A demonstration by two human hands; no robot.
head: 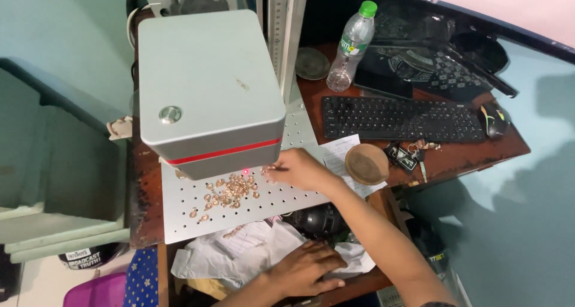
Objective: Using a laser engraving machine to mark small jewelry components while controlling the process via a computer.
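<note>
A grey box-shaped machine head (206, 85) with a red stripe hangs over a perforated metal plate (263, 202). Several small gold-coloured rings (230, 190) lie in a loose pile on the plate below it, next to a red light dot. My right hand (299, 168) reaches over the plate to the right edge of the pile, fingertips pinched on one small ring. My left hand (305, 268) rests palm down, fingers spread, on crumpled white paper (233, 253) at the desk's front edge.
A black keyboard (401, 118), a mouse (492, 118), a plastic water bottle (352, 43), a round wooden bowl (366, 163), keys (407, 154) and a sheet of paper lie on the wooden desk to the right. A monitor stands behind.
</note>
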